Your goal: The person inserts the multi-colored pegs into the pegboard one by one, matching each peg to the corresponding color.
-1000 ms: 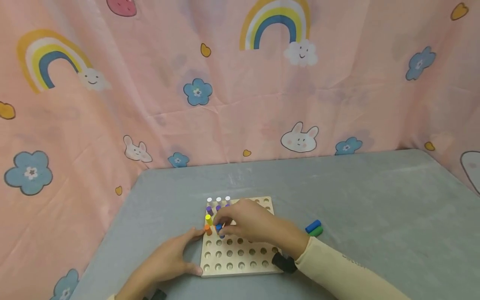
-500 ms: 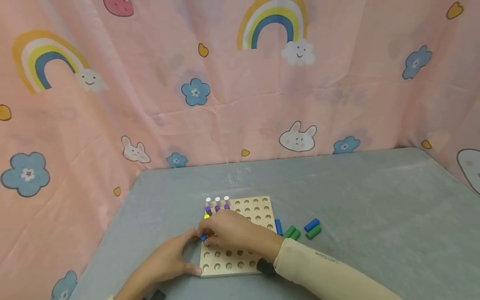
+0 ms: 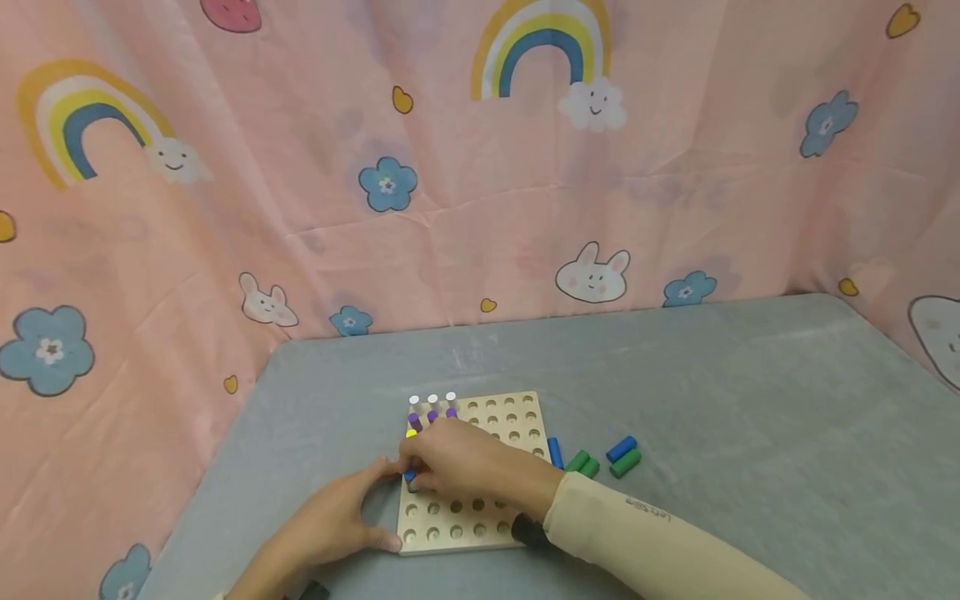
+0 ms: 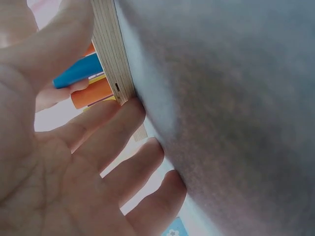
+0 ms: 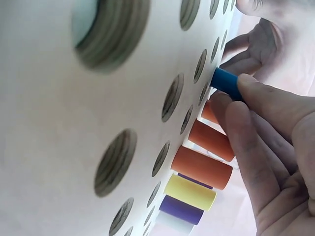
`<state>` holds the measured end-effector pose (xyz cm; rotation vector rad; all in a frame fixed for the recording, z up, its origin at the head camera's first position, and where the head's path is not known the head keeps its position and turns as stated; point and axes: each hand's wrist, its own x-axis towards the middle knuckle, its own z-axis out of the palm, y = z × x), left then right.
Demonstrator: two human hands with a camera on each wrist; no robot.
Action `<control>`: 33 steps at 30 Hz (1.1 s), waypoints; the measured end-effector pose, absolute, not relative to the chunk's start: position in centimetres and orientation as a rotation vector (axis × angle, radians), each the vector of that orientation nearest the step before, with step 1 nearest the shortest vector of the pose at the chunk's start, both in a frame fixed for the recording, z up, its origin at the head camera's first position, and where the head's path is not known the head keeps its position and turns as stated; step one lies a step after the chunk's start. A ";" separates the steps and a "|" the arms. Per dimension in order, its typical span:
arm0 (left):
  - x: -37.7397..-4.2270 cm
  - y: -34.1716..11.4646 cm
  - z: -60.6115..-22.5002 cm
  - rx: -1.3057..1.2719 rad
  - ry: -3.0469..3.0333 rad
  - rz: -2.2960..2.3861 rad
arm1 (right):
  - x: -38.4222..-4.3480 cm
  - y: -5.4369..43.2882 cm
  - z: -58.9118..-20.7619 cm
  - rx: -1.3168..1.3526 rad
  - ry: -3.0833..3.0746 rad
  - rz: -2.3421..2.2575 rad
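Note:
My right hand (image 3: 468, 458) pinches a blue peg (image 5: 226, 82) between thumb and fingers at the left side of a wooden pegboard (image 3: 457, 543). In the right wrist view, the peg's lower end meets the board at a hole near the edge; how deep it sits cannot be told. Orange pegs (image 5: 203, 167) stand beside it, followed by yellow (image 5: 191, 192), purple (image 5: 181, 210) and white (image 5: 172, 226) ones. My left hand (image 3: 330, 512) rests against the board's left side, its fingertips touching the edge in the left wrist view. My right hand hides part of the pegs in the head view.
Right of the board lie loose pegs: a blue one (image 3: 555, 452) by its edge, green ones (image 3: 577, 461), another blue (image 3: 621, 449) and another green (image 3: 626, 463). The grey table (image 3: 750, 467) ends at a pink patterned curtain (image 3: 480, 242).
My right hand has moved left with the blue peg, to the board's left edge. Loose pegs right of the board came into sight from behind my arm. My left hand stays put.

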<state>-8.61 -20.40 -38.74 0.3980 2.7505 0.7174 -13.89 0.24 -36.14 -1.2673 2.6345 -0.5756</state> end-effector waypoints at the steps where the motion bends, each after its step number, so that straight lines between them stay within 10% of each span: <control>1: -8.6 -20.4 -38.7 0.393 2.750 0.715 | -13.9 0.2 -36.2 -1.272 2.630 -0.568; 33: -8.2 -19.8 -38.3 0.206 2.778 0.552 | -13.1 21.0 -35.0 -0.872 2.830 -0.663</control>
